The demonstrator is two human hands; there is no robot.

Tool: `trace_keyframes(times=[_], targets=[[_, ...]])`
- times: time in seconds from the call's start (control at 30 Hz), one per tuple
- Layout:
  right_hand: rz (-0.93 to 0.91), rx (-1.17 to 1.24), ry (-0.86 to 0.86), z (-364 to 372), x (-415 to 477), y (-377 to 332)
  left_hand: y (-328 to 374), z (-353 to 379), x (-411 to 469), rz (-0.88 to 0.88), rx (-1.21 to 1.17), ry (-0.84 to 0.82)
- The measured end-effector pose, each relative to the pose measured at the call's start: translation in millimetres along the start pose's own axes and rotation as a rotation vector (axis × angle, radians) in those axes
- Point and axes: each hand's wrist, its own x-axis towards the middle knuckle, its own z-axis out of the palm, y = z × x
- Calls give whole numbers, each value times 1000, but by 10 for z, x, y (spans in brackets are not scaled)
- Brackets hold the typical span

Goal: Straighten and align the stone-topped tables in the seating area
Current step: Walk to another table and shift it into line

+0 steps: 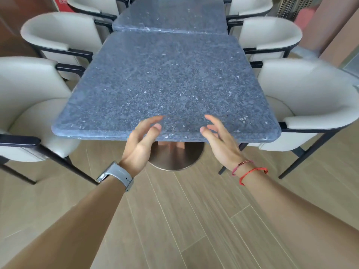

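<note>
We are standing on a wood-plank floor (174,220) in a seating area, with cream chairs (29,105) lining both sides of the frame. The near table (171,84) is filling the centre, its stone top running up to the far table (171,14) at the top edge. The seam between them is looking narrow, and we cannot tell whether the tops are touching. The left hand (139,140) and right hand (219,140) are hovering at the near edge, lower centre, fingers spread and holding nothing. Through the blur we cannot tell whether any fingertip is resting on the stone.

We are judging the step to be taking hold of that edge. Doing it well probably means setting the hands wider, toward the corners, thumbs on top and fingers under, so that we are steering the turn rather than shoving. The top is sitting on one round base (174,158), so lifting may be risking a tip — sliding it low and sighting its sides against the far table seems safer, minding the chairs.

A red sign (62,2) is showing in the upper left, its writing too cropped to read. The watch (116,175) is showing no brand.
</note>
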Motion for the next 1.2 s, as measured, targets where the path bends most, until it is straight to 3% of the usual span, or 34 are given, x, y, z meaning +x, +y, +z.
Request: trace_keyframes(times=[0.2, 0.43, 0.8, 1.2], targets=[[-6, 10, 45, 552, -416, -573, 94, -939, -278, 30, 10, -27], [29, -71, 35, 1345, -479, -1007, -11, -2016, -289, 13, 193, 34], [-10, -279, -39, 2076, 316, -572, -846, -2302, 234, -8, 737, 81], [-241, -797, 98, 2518, 1256, -83, -1535, -2342, 1083, 32, 872, 175]])
